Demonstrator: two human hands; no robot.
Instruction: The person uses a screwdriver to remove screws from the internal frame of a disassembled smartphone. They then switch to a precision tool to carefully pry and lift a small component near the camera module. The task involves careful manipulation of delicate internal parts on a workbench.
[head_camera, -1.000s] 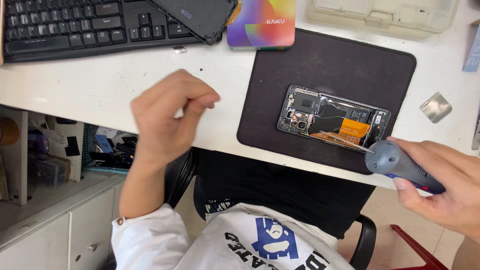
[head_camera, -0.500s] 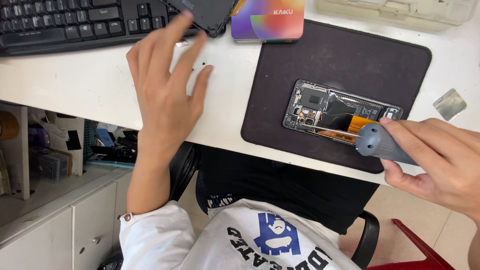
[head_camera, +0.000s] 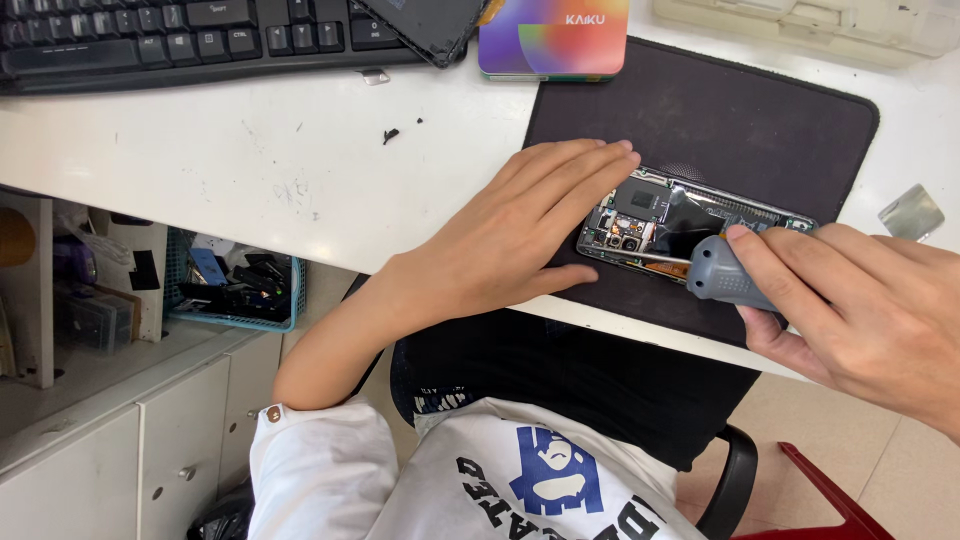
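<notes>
Far to my left on the white desk (head_camera: 250, 150) lies a black keyboard (head_camera: 180, 40), with a dark cracked panel (head_camera: 425, 25) resting against its right end. Just right of that sits a small colourful box (head_camera: 553, 38). A pale plastic case (head_camera: 810, 25) lies far right. Below the desk on my left, a blue basket (head_camera: 240, 290) holds dark odds and ends above white cabinets (head_camera: 120, 450).

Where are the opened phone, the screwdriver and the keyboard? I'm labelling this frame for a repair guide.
opened phone (head_camera: 745, 212): head view, on its exposed inner board near the far edge.
screwdriver (head_camera: 722, 282): head view, on the grey ribbed handle in the right hand.
keyboard (head_camera: 180, 35): head view, on the black keys.
</notes>
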